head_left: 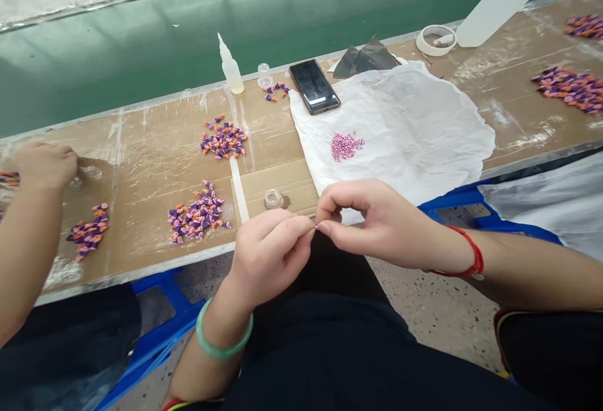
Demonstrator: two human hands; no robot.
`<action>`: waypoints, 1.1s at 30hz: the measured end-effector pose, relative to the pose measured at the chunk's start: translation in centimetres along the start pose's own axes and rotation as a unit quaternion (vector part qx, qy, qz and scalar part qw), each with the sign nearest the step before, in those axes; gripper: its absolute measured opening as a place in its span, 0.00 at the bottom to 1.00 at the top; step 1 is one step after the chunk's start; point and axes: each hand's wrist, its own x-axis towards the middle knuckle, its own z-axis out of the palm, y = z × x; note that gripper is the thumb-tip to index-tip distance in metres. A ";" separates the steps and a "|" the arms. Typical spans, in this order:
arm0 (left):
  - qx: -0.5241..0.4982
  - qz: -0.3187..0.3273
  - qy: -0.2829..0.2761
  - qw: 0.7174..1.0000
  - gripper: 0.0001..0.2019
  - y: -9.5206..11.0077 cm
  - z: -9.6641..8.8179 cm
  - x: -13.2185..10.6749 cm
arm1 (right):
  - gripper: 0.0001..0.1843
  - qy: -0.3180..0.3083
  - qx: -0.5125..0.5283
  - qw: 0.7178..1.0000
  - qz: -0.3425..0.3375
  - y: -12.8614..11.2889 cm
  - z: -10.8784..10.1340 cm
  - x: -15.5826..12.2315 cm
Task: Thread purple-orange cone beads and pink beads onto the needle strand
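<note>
My left hand (268, 257), with a green bangle at the wrist, is closed in a pinch just past the table's front edge. Fingertip to fingertip with it, my right hand (377, 222) pinches thumb against forefinger. A tiny pink piece (316, 227) shows at the right fingertips; what the left fingers hold is hidden. Just beyond the left knuckles stands a small clear dish (274, 199). On the white cloth (424, 128) lies a heap of tiny pink pieces (347, 146). Small purple, orange and pink figures form one pile (198, 213) at the left and another pile (223, 139) behind it.
A dropper bottle (232, 71), a phone (315, 87) and a tape roll (436, 41) stand along the back. More figures (571, 89) lie at the far right. At the left, another person's hand (47, 164) reaches over the table, near a smaller pile (89, 230).
</note>
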 end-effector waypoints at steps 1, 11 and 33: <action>-0.002 0.004 -0.003 1.000 0.07 0.0 -0.1 0.0 | 0.05 -0.001 0.000 1.000 0.000 0.0 0.0 0.0; -0.141 -0.150 0.008 0.979 0.04 -0.5 -2.1 -1.0 | 0.08 -0.042 -0.017 0.994 -0.100 0.0 0.2 0.8; -0.327 -0.379 0.026 0.865 0.04 -3.6 -2.1 -5.1 | 0.16 -0.292 -0.464 0.825 -0.137 1.0 1.3 11.6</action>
